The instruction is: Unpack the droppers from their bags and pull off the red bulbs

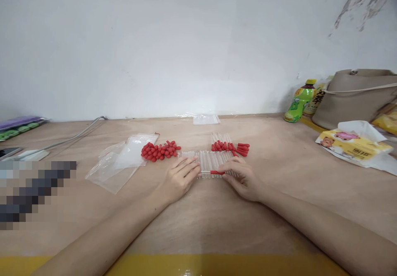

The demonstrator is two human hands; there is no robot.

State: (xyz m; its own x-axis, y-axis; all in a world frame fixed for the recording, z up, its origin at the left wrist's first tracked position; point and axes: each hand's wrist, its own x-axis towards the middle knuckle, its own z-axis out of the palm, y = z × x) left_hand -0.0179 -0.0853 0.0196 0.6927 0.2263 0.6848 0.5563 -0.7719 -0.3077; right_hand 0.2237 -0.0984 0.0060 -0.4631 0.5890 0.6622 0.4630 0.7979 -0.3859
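Observation:
My left hand [182,176] is closed, its fingers pressed over a thin glass dropper tube [205,172] that lies crosswise over a row of similar tubes. My right hand [243,177] pinches a red rubber bulb [215,172] at the right end of that tube. The row of clear glass tubes [214,158] lies side by side just behind and beneath my fingers. A pile of loose red rubber bulbs [158,151] sits behind my left hand. Behind my right hand lie several droppers with red bulbs fitted [222,145], and a few more red bulbs [243,148] next to them.
Clear plastic bags [119,162] lie to the left, and another bag [206,120] is by the wall. A grey cable [74,137] crosses the left side. On the right stand a green drink bottle [299,102], a beige bag [350,102] and a yellow tissue pack [353,143].

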